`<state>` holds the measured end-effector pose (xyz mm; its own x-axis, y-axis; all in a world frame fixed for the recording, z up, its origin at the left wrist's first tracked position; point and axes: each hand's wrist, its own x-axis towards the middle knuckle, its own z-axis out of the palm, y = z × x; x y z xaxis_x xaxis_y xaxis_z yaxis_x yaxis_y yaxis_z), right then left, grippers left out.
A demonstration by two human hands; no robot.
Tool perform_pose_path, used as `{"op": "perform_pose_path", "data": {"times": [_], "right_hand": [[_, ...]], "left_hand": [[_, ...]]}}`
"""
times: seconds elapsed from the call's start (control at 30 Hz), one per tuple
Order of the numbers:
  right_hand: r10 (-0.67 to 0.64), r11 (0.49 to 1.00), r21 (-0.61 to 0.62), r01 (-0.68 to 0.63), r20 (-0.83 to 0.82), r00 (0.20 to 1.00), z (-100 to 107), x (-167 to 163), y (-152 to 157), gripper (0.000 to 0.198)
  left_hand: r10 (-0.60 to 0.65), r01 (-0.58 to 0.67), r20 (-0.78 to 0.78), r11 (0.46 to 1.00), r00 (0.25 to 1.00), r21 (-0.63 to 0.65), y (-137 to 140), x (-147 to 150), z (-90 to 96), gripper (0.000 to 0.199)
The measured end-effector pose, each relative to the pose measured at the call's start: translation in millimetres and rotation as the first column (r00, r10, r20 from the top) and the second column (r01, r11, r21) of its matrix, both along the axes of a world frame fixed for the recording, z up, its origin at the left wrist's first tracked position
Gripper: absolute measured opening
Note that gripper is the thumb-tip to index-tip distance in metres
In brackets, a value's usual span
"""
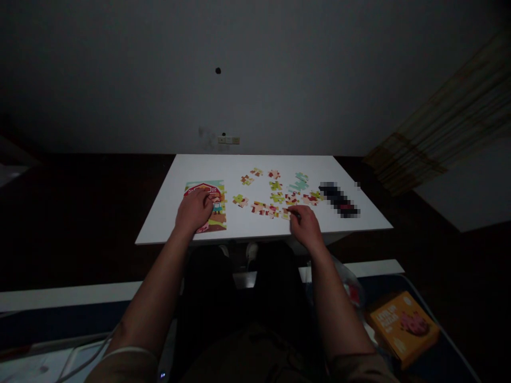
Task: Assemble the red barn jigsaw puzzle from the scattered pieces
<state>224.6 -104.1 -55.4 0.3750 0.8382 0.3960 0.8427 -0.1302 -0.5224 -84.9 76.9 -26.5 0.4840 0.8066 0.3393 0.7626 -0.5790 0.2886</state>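
On the left part of the white table [159, 218], my left hand [194, 210] lies over a joined section of jigsaw puzzle [219, 222], fingers laid on its picture of a red barn and a figure. The hand hides much of that section. My right hand [306, 226] is near the front edge, thumb and fingertips pinched at a small pale puzzle piece [285, 214]. Just left of it runs a row of loose pieces [259, 209]. Green pieces [275, 186], light teal pieces [300, 183] and pinkish ones [309, 199] are scattered beyond.
A pixelated dark object [339, 199] lies on the table's right side. An orange puzzle box [405, 327] sits at lower right, beside a clear plastic bag [347, 282]. Behind the table stands a grey wall [279, 96]; a striped curtain [435, 122] hangs at right.
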Motion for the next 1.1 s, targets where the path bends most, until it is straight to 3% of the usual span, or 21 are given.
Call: {"op": "perform_pose_path", "data": {"times": [0.8, 1.1], "right_hand": [[0.028, 0.998, -0.057, -0.024, 0.065, 0.998, 4.1, -7.1, -8.9, 0.031], [0.023, 0.999, -0.026, -0.021, 0.08, 0.996, 3.4, -7.6, -8.4, 0.032]], "left_hand": [[-0.006, 0.006, 0.011, 1.0, 1.0, -0.015, 3.0, 2.3, -2.2, 0.035], [0.009, -0.008, 0.028, 0.999, 1.0, -0.049, 2.3, 3.2, 0.8, 0.034]]}}
